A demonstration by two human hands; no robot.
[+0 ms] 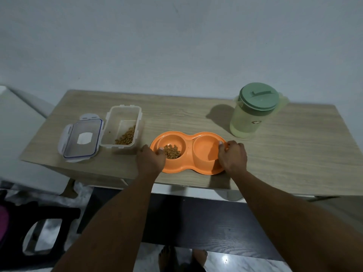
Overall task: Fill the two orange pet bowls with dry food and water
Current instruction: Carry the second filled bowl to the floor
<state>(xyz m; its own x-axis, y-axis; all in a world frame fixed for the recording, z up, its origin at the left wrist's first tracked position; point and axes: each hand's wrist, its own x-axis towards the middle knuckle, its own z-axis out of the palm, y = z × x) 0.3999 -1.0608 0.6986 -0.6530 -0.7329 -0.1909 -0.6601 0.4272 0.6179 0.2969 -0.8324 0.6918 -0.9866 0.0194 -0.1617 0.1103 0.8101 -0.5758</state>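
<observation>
An orange double pet bowl lies near the front edge of the wooden table. Its left cup holds a small heap of dry food; its right cup looks dry and bare. My left hand grips the dish's left rim, thumb inside the cup. My right hand grips the right rim. A clear plastic food container stands open to the left with some kibble in it. A green-lidded water jug stands upright at the back right with its lid on.
The container's clear lid lies flat to the left of the container. A dark bench runs below the table's front edge, and a black chair stands at the lower left. A white wall rises behind the table.
</observation>
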